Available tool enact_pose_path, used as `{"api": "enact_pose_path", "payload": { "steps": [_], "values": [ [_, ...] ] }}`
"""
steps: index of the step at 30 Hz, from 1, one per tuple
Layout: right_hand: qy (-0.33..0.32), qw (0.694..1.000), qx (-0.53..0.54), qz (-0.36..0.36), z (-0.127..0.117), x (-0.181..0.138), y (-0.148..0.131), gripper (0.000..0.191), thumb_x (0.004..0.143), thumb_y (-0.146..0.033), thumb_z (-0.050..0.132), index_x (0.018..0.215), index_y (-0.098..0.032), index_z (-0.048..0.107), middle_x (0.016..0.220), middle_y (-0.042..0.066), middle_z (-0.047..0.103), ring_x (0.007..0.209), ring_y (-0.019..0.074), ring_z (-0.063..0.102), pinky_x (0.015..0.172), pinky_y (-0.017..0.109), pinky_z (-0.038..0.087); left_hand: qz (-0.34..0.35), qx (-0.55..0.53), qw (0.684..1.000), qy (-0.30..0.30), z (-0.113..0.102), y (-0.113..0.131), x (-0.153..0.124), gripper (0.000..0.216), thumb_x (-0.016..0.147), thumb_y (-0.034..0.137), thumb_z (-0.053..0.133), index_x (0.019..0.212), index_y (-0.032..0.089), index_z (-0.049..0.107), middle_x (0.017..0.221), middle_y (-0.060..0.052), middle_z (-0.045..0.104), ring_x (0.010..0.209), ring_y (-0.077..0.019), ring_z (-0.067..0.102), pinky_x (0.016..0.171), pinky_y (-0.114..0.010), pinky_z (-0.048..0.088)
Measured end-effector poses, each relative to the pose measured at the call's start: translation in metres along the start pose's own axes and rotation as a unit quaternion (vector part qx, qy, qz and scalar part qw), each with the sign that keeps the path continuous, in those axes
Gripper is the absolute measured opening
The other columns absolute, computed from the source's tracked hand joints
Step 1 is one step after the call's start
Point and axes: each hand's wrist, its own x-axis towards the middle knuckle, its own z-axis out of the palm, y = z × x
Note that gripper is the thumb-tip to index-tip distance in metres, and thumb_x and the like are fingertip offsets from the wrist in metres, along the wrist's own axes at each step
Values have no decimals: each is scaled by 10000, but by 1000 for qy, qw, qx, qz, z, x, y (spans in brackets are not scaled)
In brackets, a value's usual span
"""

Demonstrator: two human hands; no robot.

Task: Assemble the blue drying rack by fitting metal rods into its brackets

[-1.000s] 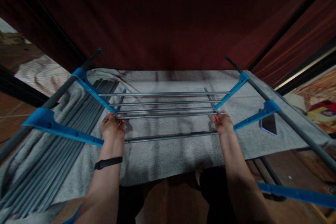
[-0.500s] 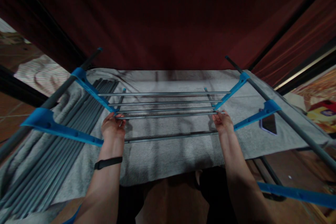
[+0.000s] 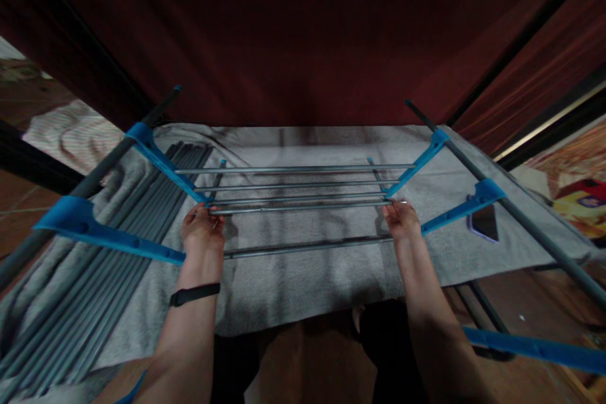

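My left hand [image 3: 203, 227], below a dark wristband [image 3: 195, 294], is closed around the left end of a thin grey metal rod [image 3: 303, 207]. At the rod's other end, my right hand [image 3: 401, 219] pinches it. The rod lies level across a rack, between blue plastic brackets on the left [image 3: 108, 233] and right [image 3: 461, 209]. My fingers cover both rod ends, so their seating is hidden. Several similar rods run parallel behind it, and a front rod [image 3: 307, 246] passes nearer to me. The brackets sit on thicker grey side tubes [image 3: 544, 233].
Several loose grey tubes [image 3: 127, 265] lie side by side at left on a grey cloth [image 3: 303, 284]. A phone [image 3: 485, 223] rests on the cloth at right. Another blue bracket [image 3: 534, 350] is at lower right. Dark red fabric [image 3: 303, 44] hangs behind.
Almost nothing differs. Both hands keep their hold on the rod, and the left side of the rack has shifted very slightly leftward in view.
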Motion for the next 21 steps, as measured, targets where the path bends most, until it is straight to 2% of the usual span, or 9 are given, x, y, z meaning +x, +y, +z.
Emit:
{"api": "enact_pose_path", "payload": {
  "steps": [8,15,21],
  "values": [
    [10,1000,4,4,1,0,0,321,726,-16,643,885,-249,491,653,-107,612,544,75,617,586,202,606,6,11,1000,6,0,-2,3,169,998,75,491,896,198,543,689,41,578,497,-76,452,531,-192,426],
    [14,1000,10,-2,0,1,-1,330,749,-39,665,895,-258,465,664,-111,611,572,83,630,602,213,611,4,16,999,27,3,-1,2,126,986,98,537,927,209,523,647,72,528,496,-76,435,542,-190,406],
    [21,1000,12,0,1,1,-1,326,794,-52,677,907,-261,455,666,-112,602,556,77,614,593,207,611,5,20,999,25,2,-2,5,152,979,131,565,864,201,493,612,82,453,489,-75,422,543,-193,390]
  ]
}}
